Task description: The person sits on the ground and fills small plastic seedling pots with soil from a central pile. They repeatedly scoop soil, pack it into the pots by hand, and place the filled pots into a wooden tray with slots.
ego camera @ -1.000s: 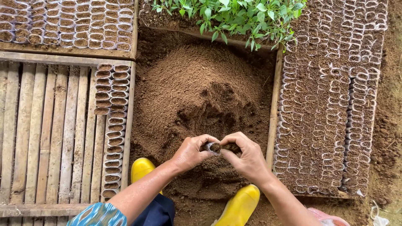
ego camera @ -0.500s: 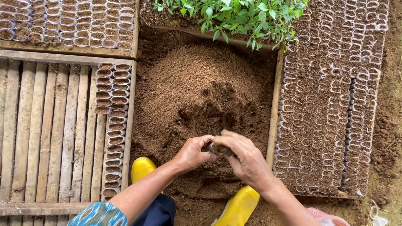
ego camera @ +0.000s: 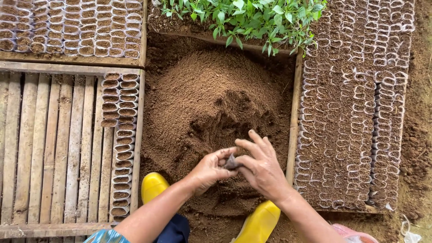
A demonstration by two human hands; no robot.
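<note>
Item: small seedling bag (ego camera: 231, 162), dark, pinched between your two hands just above the near slope of the soil heap (ego camera: 216, 103).

Left hand (ego camera: 209, 168): closed round the bag from the left, thumb and fingers gripping its side.

Right hand (ego camera: 258, 166): laid over the bag's mouth from the right, fingers spread and pointing far-left, thumb against the bag. It touches the bag but does not look clamped on it; whether it carries any soil cannot be told.

Step in hand, as a judgement: filling. The bag sits low against the loose soil and your right hand appears to be pressing or scooping soil into its opening. How full it is cannot be seen, as your fingers cover the mouth.

Surroundings:
- Bamboo rack (ego camera: 49, 144), left, slatted, with a double column of filled bags (ego camera: 120, 135) along its right edge, running from far to near.
- Tray of filled bags (ego camera: 72, 27), far left.
- Green seedlings (ego camera: 243, 18), far centre, beyond the heap.
- Bed of empty bags (ego camera: 355, 112), right, packed in rows behind a wooden edge.
- Yellow boots (ego camera: 153, 186), near, one each side of your arms.

Next move, as a judgement: you would need to keep the bag upright with the left hand so that the soil stays in, firm the top, then carry it left and stand it touching the nearest bag in the column, where the rack has open slats.
</note>
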